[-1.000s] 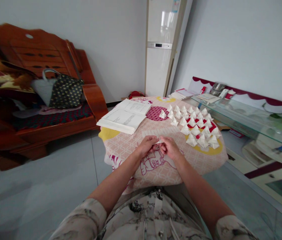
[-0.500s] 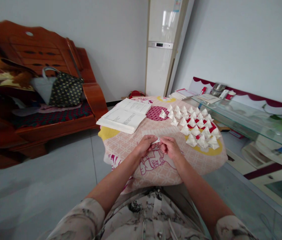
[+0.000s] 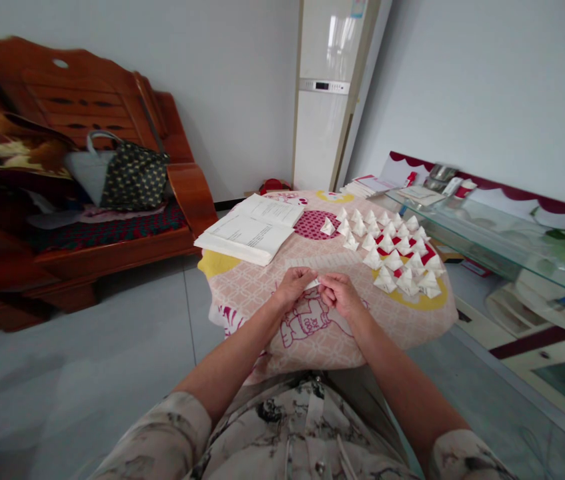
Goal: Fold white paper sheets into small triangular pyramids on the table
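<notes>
Between my two hands is a small folded piece of white paper, mostly covered by fingers. My left hand pinches its left side, and my right hand grips its right side with curled fingers. Both hands are just above the near part of the cloth-covered round table. Several folded white paper shapes with pointed tops stand in rows to the right of my hands. Left of them and farther back, an open book with printed pages lies on the cloth.
A glass-topped cabinet runs along the right wall, with a metal container and a paper cup on it. More booklets are stacked at the table's far edge. At the left stands a wooden sofa with bags on it.
My fingers have closed in further over the folded paper, so less of it shows. The whole view has shifted slightly; the book and the standing paper shapes stay in place.
</notes>
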A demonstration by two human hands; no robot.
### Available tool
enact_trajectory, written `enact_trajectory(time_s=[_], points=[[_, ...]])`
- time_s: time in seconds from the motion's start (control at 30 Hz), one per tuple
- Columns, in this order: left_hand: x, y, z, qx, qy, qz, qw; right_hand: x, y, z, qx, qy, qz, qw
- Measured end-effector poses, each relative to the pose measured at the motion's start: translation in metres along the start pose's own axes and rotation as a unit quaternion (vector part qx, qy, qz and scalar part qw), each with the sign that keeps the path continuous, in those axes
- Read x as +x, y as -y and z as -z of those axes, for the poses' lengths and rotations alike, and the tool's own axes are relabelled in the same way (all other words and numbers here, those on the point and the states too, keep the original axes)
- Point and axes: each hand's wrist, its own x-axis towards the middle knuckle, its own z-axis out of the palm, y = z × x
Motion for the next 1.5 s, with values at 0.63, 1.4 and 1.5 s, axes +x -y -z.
enact_trajectory(time_s=[0.63, 1.4, 1.5], points=[[-0.0018, -0.0055, -0.0023, 0.044, 0.015, 0.021, 0.999, 0.0004, -0.0008, 0.0018, -0.014, -0.035, 0.02, 0.999], [-0.0066, -0.0081, -0.0048, 0.045, 0.023, -0.011, 0.999, 0.002, 0.0029, 0.0009, 0.01, -0.108, 0.036, 0.993], [-0.0058, -0.0071, -0.0043, 0.039, 0.02, -0.009, 0.999, 0.002, 0.0038, 0.0004, 0.012, -0.11, 0.039, 0.993]])
